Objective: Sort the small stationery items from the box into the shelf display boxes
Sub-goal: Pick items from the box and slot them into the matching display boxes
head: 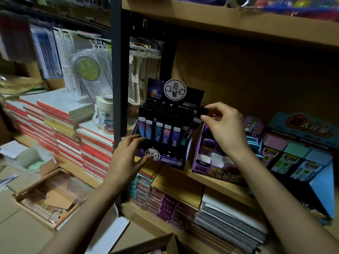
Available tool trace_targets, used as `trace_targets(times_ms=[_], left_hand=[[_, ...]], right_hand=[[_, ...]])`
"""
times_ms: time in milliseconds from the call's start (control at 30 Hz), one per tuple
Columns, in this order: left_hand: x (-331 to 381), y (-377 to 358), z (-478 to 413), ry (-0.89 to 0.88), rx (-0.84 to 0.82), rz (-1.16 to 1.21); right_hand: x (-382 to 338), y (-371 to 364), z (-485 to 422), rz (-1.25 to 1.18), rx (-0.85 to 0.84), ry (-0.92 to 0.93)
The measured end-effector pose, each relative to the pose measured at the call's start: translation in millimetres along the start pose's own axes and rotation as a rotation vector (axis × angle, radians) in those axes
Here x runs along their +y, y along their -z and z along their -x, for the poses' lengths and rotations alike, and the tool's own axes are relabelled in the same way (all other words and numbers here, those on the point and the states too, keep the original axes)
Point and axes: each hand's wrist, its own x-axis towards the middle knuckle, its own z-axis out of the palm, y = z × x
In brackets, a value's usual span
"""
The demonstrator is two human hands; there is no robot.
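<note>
Head view: right hand (225, 129) pinches the black cap end of a lead tube (194, 125) between thumb and fingers. The tube is tilted, lower end at the right-most slot of the dark zodiac display box (165, 160) on the shelf (211, 178). Left hand (128, 154) rests on that box's front-left corner, fingers loosely spread, thumb on the front panel. Purple display box (200, 156) sits just to its right (partly behind the wrist).
</note>
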Motion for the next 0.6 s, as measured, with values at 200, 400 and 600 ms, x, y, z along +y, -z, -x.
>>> trace_targets(times_ms=[200, 400, 600], left_hand=[[-1, -13, 1, -0.041, -0.002, -0.035], [-4, -14, 1, -0.039, -0.008, -0.049], [-4, -13, 0, -0.028, -0.038, -0.038]], right_hand=[[6, -16, -14, 0.136, -0.14, 0.07], [6, -19, -16, 0.095, -0.208, 0.083], [17, -26, -14, 0.185, -0.241, 0.09]])
